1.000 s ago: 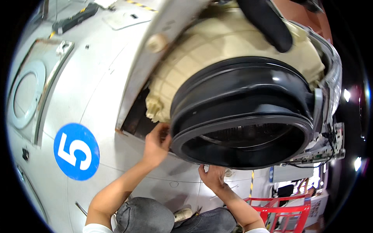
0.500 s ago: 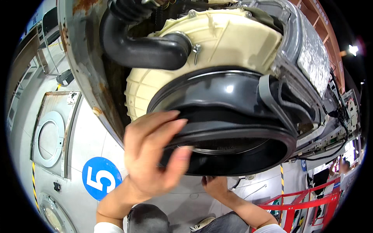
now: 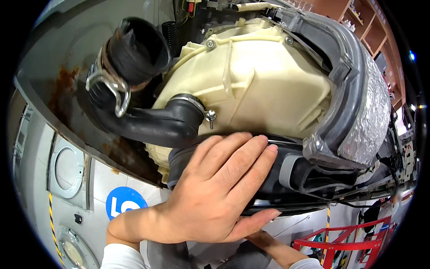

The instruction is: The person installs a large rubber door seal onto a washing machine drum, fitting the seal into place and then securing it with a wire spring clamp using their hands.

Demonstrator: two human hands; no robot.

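A black rubber door gasket [image 3: 268, 181] rings the front of a cream plastic washing-machine tub [image 3: 268, 85]. My left hand [image 3: 219, 188] lies across the top of the gasket, fingers stretched out flat and nearly together, thumb apart along its lower edge. It covers much of the ring. Below the gasket is my right hand [image 3: 255, 237], mostly hidden behind the left thumb, so its fingers cannot be seen. A bent black rubber hose [image 3: 152, 125] joins the tub by a clamp, and its upper end gapes, with a wire spring clip [image 3: 112, 89] round it.
A rusty grey cabinet wall [image 3: 58, 103] borders the tub on the left. Foil-covered grey ducting [image 3: 367, 116] curves along the right. On the floor are a panel with a round ring [image 3: 67, 166], a round glass door [image 3: 74, 251] and a blue floor sticker [image 3: 125, 201]. A red frame [image 3: 345, 240] stands right.
My left hand has moved from the gasket's left side onto its top, fingers now flatter. The view has shifted, showing the hose's open end and less of the gasket's opening.
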